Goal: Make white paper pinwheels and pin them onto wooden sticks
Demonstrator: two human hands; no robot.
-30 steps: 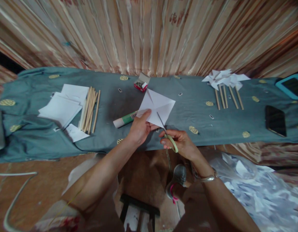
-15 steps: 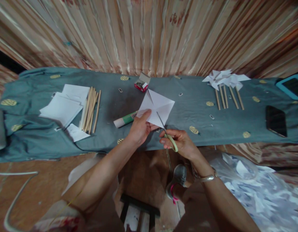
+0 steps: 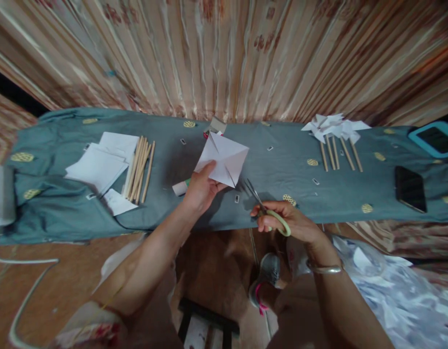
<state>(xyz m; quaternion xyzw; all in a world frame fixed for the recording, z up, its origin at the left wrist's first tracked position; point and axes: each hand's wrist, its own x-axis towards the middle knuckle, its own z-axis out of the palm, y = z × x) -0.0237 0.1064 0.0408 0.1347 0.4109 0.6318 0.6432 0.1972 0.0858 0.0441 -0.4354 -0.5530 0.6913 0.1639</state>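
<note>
A white square of paper, slit inward from two opposite corners, is pinched at its near left side by my left hand, thumb on top and fingers beneath. My right hand grips scissors with pale green handles; their blades point up and left, apart from the paper. Behind the paper stands a small open box, partly covered by it. The white end of a glue stick shows beside my left hand, the rest mostly hidden.
White paper sheets and wooden sticks lie at left. Paper pinwheels on sticks, a black phone and a blue-framed device are at right. A clear bag of folded white paper is below right; a white charger sits far left.
The scissors have come out of the paper's near corner, leaving a slit there, and moved right and toward me. My left hand has shifted the paper slightly left.
</note>
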